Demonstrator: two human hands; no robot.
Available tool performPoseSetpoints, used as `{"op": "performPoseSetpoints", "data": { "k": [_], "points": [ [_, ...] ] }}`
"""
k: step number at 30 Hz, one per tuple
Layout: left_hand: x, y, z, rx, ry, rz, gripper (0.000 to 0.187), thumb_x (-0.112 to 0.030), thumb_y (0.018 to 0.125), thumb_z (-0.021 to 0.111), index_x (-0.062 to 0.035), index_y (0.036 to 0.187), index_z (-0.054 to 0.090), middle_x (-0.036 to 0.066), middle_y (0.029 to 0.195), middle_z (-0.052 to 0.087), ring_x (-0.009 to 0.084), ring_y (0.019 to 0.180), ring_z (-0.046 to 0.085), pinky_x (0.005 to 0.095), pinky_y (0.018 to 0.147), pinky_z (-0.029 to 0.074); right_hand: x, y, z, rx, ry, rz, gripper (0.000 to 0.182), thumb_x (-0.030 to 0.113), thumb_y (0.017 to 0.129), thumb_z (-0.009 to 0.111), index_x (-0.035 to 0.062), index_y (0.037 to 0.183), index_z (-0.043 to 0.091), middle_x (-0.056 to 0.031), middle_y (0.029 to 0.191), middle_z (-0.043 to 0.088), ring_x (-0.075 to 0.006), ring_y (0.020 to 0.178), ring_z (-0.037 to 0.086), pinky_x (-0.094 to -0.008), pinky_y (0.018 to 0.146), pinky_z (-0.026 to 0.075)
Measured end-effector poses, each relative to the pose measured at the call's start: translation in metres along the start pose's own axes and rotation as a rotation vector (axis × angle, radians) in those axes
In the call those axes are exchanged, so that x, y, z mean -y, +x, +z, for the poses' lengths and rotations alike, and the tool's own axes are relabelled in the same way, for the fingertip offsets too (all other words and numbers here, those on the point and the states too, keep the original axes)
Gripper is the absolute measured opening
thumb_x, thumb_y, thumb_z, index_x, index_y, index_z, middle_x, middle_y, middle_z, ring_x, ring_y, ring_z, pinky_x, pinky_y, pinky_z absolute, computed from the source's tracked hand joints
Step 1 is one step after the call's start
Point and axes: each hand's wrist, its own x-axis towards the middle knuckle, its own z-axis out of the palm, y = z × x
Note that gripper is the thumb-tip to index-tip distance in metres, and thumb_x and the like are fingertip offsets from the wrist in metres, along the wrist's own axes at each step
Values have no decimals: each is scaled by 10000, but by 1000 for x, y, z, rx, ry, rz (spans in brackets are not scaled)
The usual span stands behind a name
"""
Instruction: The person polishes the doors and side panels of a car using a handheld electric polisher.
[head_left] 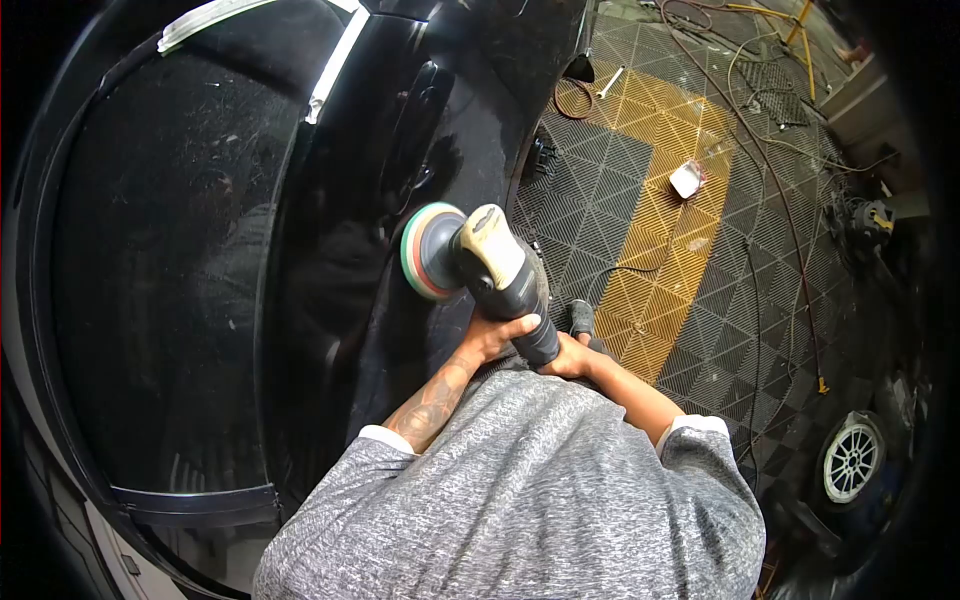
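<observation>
"What takes up most of the room?"

"A black car (pixel 330 250), all down the left side. Its broad dark window (pixel 170 330) is specked and streaked, and the glossy bodywork to the right of the glass carries soft, pale reflections."

"And the floor (pixel 590 190)?"

"Ribbed dark grey tiles over on the right, running from near to far. A yellow band (pixel 655 290) turns a corner through them, scuffed with pale marks."

"What lies about on it?"

"A long dark red hose (pixel 776 190) trails down the right side from the far end, with thinner cables around it. At the near right there's a pale spoked wheel (pixel 853 457)."

"Where's the polisher (pixel 510 275)?"

"In the middle, just beside the car, slanting. Its round pad (pixel 420 252) is at the left, facing the bodywork; I can't tell whether they touch."

"How are the hands?"

"Both closed around the polisher. The left hand (pixel 490 335) grips the body, thumb over the top; the right hand (pixel 570 355) wraps the near end, its fingers partly hidden."

"Anything smaller?"

"A white container (pixel 687 179) on the yellow band, to the far right of the polisher, and farther off a wrench (pixel 611 82) beside a coiled brown hose (pixel 573 100)."
</observation>
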Motion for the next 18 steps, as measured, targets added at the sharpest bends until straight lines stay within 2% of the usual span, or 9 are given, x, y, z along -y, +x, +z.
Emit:
{"op": "performPoseSetpoints", "data": {
  "k": [4,5,7,10,13,15,17,18],
  "points": [
    [3,5,-7,-20,64,-53,766,-292,722,923,-50,1355,565,82,1278,623,226,1196,599,408,1065,484,-5,10,2,26,65,-49,468,160,671,826,33,1096,678,-78,1029,727,-213,960,682,-382,893,543],
    [9,12,-14,16,63,-134,754,-308,718,929,-47,1337,584,81,1251,642,225,1173,614,411,1060,489,-9,16,3,53,139,-49,466,150,672,826,34,1096,671,-71,1030,718,-210,953,673,-383,888,541],
    [3,18,-15,70,77,-116,729,-303,721,924,-45,1322,600,76,1219,659,227,1149,629,416,1057,493,-12,20,8,44,184,-94,477,154,669,830,38,1101,665,-63,1019,711,-207,948,666,-381,887,538],
    [3,-1,-11,18,68,-37,789,-287,735,907,-45,1391,543,90,1313,611,231,1231,582,416,1101,460,-14,13,13,29,130,-122,496,174,675,833,42,1122,664,-56,1019,714,-206,944,662,-382,893,535],
    [5,-3,-9,23,59,-71,809,-283,741,904,-46,1413,519,94,1348,585,233,1262,558,417,1111,450,-24,12,12,62,109,-68,493,186,685,825,37,1127,664,-58,1019,718,-202,940,662,-381,891,533],
    [15,13,-11,68,0,-101,712,-255,756,896,-45,1354,572,89,1272,632,227,1194,604,409,1066,487,-23,11,7,54,119,-64,491,178,690,813,31,1133,662,-72,1018,717,-196,932,662,-375,879,533],
    [7,29,-7,67,0,-88,697,-254,712,927,-26,1293,617,87,1238,666,212,1143,631,390,1042,496,8,-1,-3,-30,58,9,451,160,690,803,17,1097,671,-77,988,715,-193,903,662,-367,855,534],
    [9,39,-8,80,-22,-96,661,-260,714,922,-23,1259,634,80,1201,676,203,1107,636,386,1011,510,23,-9,-3,-118,118,-29,393,137,696,791,5,1051,684,-75,957,714,-183,875,660,-352,833,536]
  ]
}}
